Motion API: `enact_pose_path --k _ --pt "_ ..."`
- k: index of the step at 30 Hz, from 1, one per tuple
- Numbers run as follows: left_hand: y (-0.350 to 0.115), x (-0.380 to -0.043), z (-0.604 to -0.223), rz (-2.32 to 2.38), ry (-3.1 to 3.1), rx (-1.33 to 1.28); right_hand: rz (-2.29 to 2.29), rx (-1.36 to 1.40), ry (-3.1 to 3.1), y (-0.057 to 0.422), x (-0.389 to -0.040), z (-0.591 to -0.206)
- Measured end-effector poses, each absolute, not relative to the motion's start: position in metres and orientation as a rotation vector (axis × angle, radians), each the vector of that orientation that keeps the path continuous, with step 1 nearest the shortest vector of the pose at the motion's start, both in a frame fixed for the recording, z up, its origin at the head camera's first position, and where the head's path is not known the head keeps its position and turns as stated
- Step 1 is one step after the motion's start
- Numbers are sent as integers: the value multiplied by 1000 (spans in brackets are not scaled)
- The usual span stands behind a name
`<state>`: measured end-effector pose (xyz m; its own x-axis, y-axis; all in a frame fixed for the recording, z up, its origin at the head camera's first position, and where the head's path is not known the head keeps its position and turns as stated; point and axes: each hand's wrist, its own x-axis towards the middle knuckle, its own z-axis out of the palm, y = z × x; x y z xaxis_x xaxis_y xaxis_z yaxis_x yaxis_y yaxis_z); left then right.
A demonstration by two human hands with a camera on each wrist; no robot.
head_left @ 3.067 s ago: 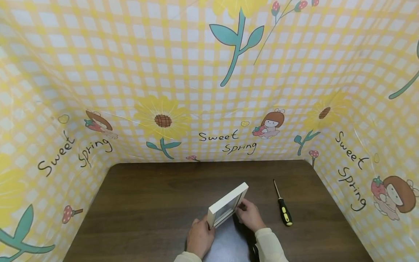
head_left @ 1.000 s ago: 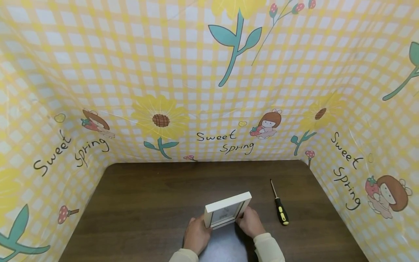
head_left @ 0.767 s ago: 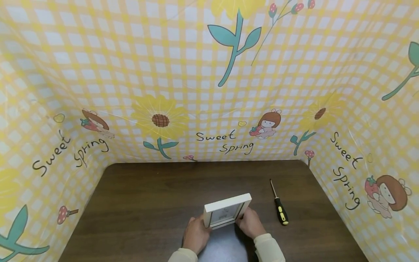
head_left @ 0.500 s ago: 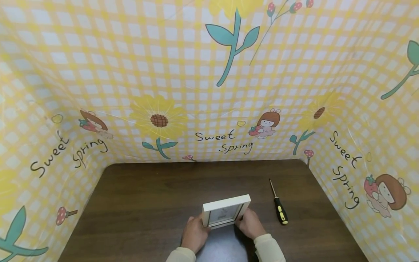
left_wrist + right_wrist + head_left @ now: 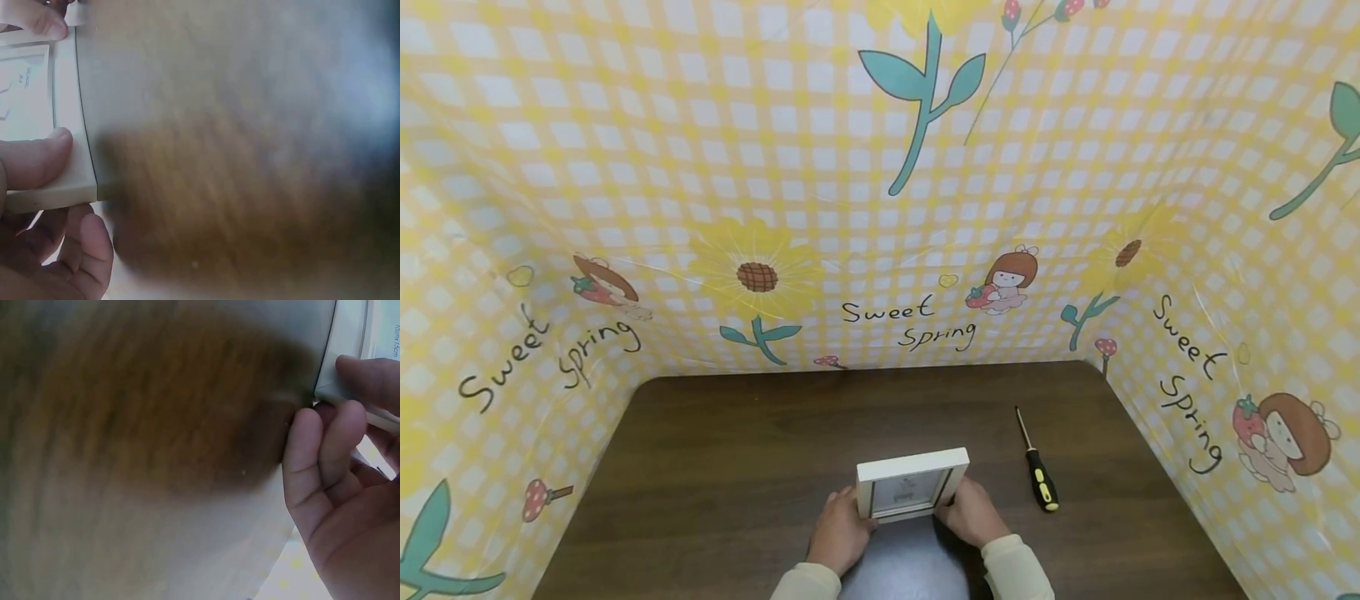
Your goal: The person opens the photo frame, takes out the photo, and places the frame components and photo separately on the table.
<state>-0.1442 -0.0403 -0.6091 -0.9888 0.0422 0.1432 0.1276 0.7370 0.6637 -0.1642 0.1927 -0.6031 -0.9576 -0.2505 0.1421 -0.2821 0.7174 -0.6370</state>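
A white picture frame with a grey printed insert stands tilted above the table, its front facing me. My left hand grips its lower left corner, and my right hand grips the lower right one. In the left wrist view the left thumb presses on the front border of the frame while curled fingers sit at its edge. Right thumb and fingers pinch the other corner in the right wrist view, where small size print shows on the insert.
A screwdriver with a black and yellow handle lies on the dark wooden table, right of the frame. Yellow checked cloth with flower prints encloses the table's back and sides.
The frame has turned from a steep slant to face me almost squarely, and it has come lower and slightly left. Both hands keep their hold. The screwdriver stays on the table.
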Motion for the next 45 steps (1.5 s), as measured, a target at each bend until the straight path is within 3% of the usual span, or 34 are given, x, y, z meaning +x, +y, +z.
enact_pose_path --k 11,45 --pt "-49 -145 -612 -1055 -2833 -231 1127 431 -2872 191 -160 -604" --pt "-51 -144 -612 -1178 -2793 -188 1136 334 -2849 185 -158 -608"
